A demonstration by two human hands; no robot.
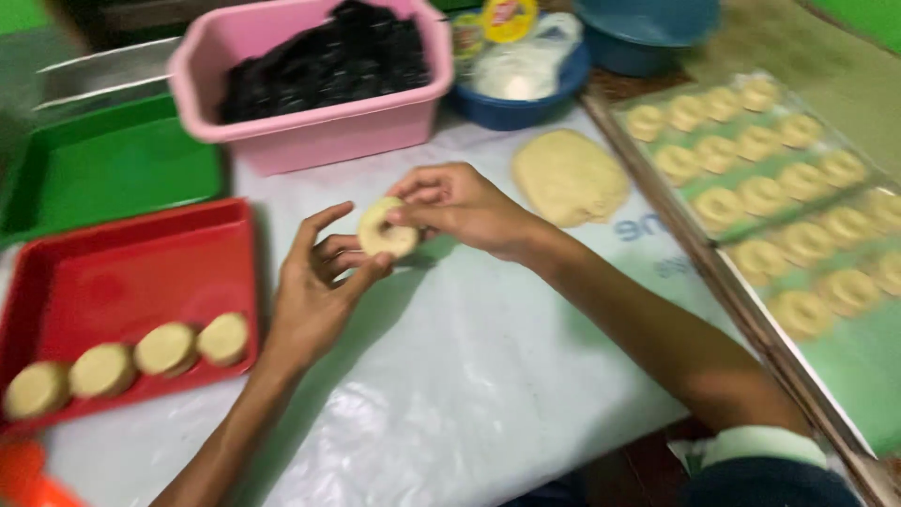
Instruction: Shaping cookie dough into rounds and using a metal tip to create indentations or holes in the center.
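Head view: we hold a dough ring [387, 228] above the plastic-covered table [488, 376], left hand [314, 282] cupping it from below, right hand [460, 205] pinching its edge; dough discs [131, 361] line the red tray [131, 272]; finished rings [779, 188] fill the right-hand tray [713, 272].

A single view, from a camera worn on the person's head; it looks steeply down and forward over the desk [469, 376], close enough that both forearms enter from the bottom edge; the left hand [319, 282] and right hand [460, 207] sit near the middle; the far edge reaches a pink tub [319, 131]; with no second view, nothing is shared.
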